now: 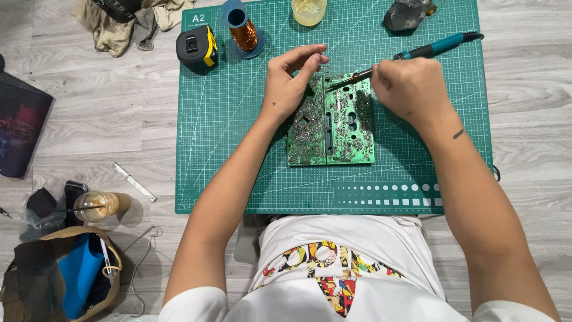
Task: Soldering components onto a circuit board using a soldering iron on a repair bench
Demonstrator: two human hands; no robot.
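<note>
A green circuit board (339, 128) lies solder side up on the green cutting mat (238, 149). My left hand (289, 80) rests on the board's upper left corner and pinches a thin strand of solder wire (323, 59) between thumb and fingers above the top edge. My right hand (408, 86) grips a teal-handled soldering iron (429, 50); its dark tip points left and touches the board near the top middle.
On the mat's far edge stand a copper wire spool (243, 33), a black and yellow tape measure (196, 48), a small jar (308, 11) and a dark lump (406, 15). On the floor at left: rags (119, 24), a metal strip (134, 182), a drink cup (95, 206), a bag (59, 274).
</note>
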